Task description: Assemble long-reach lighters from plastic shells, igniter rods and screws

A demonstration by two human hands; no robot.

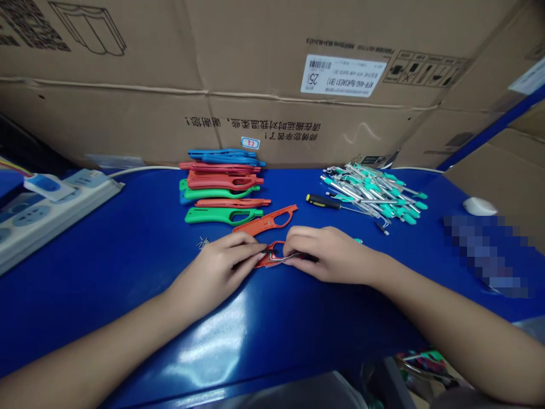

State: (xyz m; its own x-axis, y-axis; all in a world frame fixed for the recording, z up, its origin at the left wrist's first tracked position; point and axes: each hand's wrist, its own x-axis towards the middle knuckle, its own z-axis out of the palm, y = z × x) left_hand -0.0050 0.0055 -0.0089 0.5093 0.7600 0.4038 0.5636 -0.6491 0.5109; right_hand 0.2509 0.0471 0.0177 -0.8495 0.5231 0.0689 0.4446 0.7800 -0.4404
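Observation:
My left hand [232, 258] is closed on the left end of an orange lighter casing half [263, 262] low over the blue table. My right hand [321, 253] pinches thin wires [279, 258] at the right side of this casing, with a dark part showing under its fingers. Most of the casing is hidden by my fingers. Just behind lies another orange casing half [268, 222] with a loop opening. A small heap of screws [202, 242] sits beside my left hand.
Stacked red, green and blue lighter casings [225, 211] lie behind my hands. A yellow-black screwdriver [322, 201] touches a pile of metal rods with teal ends [374, 190]. A power strip [55, 213] stands left, a white mouse-like object [479, 206] right. Cardboard [264, 68] walls the back.

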